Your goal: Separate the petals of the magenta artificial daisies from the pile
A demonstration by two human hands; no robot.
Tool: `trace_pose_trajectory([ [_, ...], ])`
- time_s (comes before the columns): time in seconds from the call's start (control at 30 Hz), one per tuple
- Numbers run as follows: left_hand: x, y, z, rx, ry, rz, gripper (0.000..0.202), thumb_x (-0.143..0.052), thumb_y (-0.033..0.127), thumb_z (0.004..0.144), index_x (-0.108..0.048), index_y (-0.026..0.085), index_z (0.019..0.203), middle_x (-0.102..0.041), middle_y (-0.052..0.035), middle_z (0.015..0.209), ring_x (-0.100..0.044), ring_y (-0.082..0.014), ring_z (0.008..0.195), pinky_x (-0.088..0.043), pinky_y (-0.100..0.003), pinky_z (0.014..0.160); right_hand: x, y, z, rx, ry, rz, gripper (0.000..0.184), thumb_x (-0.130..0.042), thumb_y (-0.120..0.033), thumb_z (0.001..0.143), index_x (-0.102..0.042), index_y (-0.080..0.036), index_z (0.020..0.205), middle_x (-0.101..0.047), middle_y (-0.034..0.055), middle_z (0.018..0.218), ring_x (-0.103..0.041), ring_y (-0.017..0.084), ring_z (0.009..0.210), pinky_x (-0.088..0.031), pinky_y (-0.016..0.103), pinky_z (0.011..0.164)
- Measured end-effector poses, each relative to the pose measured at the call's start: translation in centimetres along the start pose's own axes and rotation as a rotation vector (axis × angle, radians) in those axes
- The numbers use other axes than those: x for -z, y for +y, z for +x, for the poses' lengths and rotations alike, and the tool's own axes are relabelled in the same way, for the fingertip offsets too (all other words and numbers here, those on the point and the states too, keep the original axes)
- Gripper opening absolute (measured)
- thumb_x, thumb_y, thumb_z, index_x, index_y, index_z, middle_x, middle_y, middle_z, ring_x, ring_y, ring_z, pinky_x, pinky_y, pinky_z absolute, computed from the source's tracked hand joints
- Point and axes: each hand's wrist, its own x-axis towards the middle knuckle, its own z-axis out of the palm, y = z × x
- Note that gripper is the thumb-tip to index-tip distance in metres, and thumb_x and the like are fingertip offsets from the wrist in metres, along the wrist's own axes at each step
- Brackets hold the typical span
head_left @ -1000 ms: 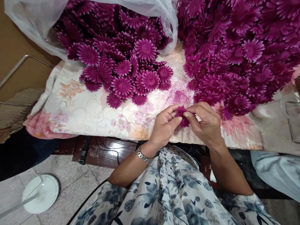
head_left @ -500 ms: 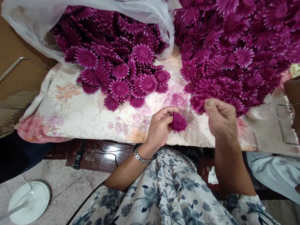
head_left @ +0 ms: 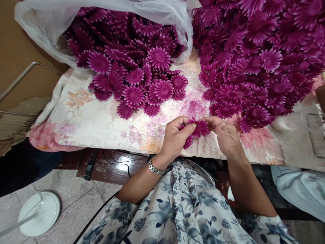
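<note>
Just above the near edge of the cloth, my left hand [head_left: 176, 135] pinches purple artificial flower heads between thumb and index finger. One flower head [head_left: 201, 128] spreads to the right of the thumb, and part of another [head_left: 188, 142] shows below it. My right hand [head_left: 225, 135] meets them from the right, its fingertips closed on the edge of the upper flower head. The fingers partly cover how the two flower heads lie against each other. Behind my right hand rises a big heap of the same purple flowers [head_left: 271, 61].
A clear plastic bag [head_left: 186, 34] lies on its side at the back left, with purple flowers [head_left: 133, 95] spilling from its mouth. Purple dust marks the flowered cloth [head_left: 101, 125]. Metal wire frames stand at both sides; a white round base [head_left: 42, 213] is on the floor.
My right hand has come left from the heap with a flower head and now meets my left hand. The view has shifted slightly.
</note>
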Motion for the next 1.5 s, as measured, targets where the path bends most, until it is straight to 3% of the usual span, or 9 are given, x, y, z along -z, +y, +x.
trace_pose_trajectory([
  [0.1, 0.1, -0.1, -0.1, -0.049, -0.020, 0.070, 0.019, -0.065, 0.029, 0.074, -0.055, 0.016, 0.064, -0.044, 0.0064, 0.052, -0.034, -0.0030, 0.044, -0.027, -0.018, 0.044, 0.0, -0.1, -0.1, 0.038, -0.041, 0.010, 0.040, -0.062, -0.056, 0.076, -0.063, -0.022, 0.097, -0.062, 0.0008, 0.086, -0.058, 0.013, 0.079, -0.046, 0.026, 0.071],
  [0.27, 0.2, -0.2, -0.7, -0.036, -0.093, 0.103, 0.020, -0.064, 0.035, 0.077, -0.059, 0.017, 0.071, -0.044, 0.0065, 0.051, -0.033, -0.0034, 0.042, -0.026, -0.019, 0.041, -0.4, 0.3, -0.3, 0.048, 0.044, -0.019, 0.013, -0.064, -0.033, 0.080, -0.061, -0.020, 0.081, -0.058, -0.0033, 0.070, -0.053, 0.007, 0.063, -0.042, 0.022, 0.059],
  [0.6, 0.4, 0.5, -0.4, -0.037, -0.101, -0.028, 0.025, -0.062, 0.042, 0.079, -0.067, 0.017, 0.082, -0.049, 0.0037, 0.058, -0.037, -0.0044, 0.050, -0.027, -0.019, 0.048, -0.3, 0.3, -0.3, 0.110, 0.126, -0.072, 0.026, -0.065, -0.037, 0.080, -0.053, -0.017, 0.066, -0.045, -0.0063, 0.056, -0.038, 0.004, 0.051, -0.030, 0.019, 0.048],
  [0.8, 0.4, 1.3, -0.1, -0.076, -0.286, 0.134, 0.016, -0.073, 0.030, 0.068, -0.067, 0.016, 0.074, -0.056, 0.0025, 0.060, -0.046, -0.0056, 0.054, -0.035, -0.019, 0.051, -0.6, 0.4, -0.3, 0.073, 0.078, -0.062, 0.034, -0.066, -0.043, 0.077, -0.050, -0.018, 0.061, -0.044, -0.0060, 0.054, -0.037, 0.005, 0.049, -0.030, 0.021, 0.046],
  [1.0, 0.7, 0.8, 0.3, -0.043, -0.052, 0.081, 0.007, -0.065, 0.020, 0.068, -0.060, 0.017, 0.064, -0.048, 0.0063, 0.051, -0.035, -0.0032, 0.041, -0.026, -0.018, 0.041, 0.7, -0.5, 0.2, 0.144, 0.133, -0.015, 0.036, -0.069, -0.045, 0.073, -0.048, -0.019, 0.058, -0.047, -0.0056, 0.052, -0.040, 0.006, 0.044, -0.031, 0.020, 0.040],
  [1.2, 1.3, 1.2, 0.6, -0.089, 0.052, 0.090, 0.008, -0.065, 0.024, 0.069, -0.060, 0.017, 0.068, -0.050, 0.0056, 0.055, -0.033, -0.0029, 0.042, -0.025, -0.018, 0.039, 6.7, -2.1, 3.0, 0.407, 0.630, -0.991, 0.036, -0.051, -0.049, 0.085, -0.065, -0.018, 0.095, -0.066, 0.0061, 0.079, -0.058, 0.017, 0.073, -0.047, 0.035, 0.072],
  [1.27, 1.0, 1.3, 0.4, -0.145, 0.039, 0.194, 0.006, -0.063, 0.022, 0.071, -0.061, 0.017, 0.068, -0.052, 0.0047, 0.057, -0.037, -0.0037, 0.045, -0.029, -0.018, 0.042, 7.0, -2.5, 3.1, 0.451, 0.686, -1.097, 0.040, -0.048, -0.046, 0.087, -0.063, -0.015, 0.107, -0.067, 0.0102, 0.092, -0.059, 0.020, 0.085, -0.046, 0.040, 0.081],
  [1.43, -0.2, 1.1, -0.3, -0.361, -0.031, 0.518, 0.007, -0.057, 0.015, 0.076, -0.063, 0.017, 0.073, -0.063, 0.0010, 0.068, -0.054, -0.0080, 0.060, -0.042, -0.019, 0.059, 2.5, -2.4, 0.8, 0.389, 0.119, -0.546, 0.039, -0.059, -0.037, 0.083, -0.057, -0.018, 0.117, -0.066, 0.0049, 0.094, -0.059, 0.012, 0.074, -0.050, 0.027, 0.065],
  [1.5, -0.5, 0.9, -0.5, -0.426, -0.085, 0.574, 0.008, -0.057, 0.017, 0.078, -0.064, 0.018, 0.077, -0.066, -0.0004, 0.074, -0.057, -0.0095, 0.067, -0.044, -0.021, 0.066, 0.8, -2.1, 0.0, 0.376, 0.033, -0.489, 0.029, -0.060, -0.031, 0.083, -0.060, -0.020, 0.109, -0.067, 0.0031, 0.090, -0.061, 0.011, 0.074, -0.050, 0.025, 0.067],
])
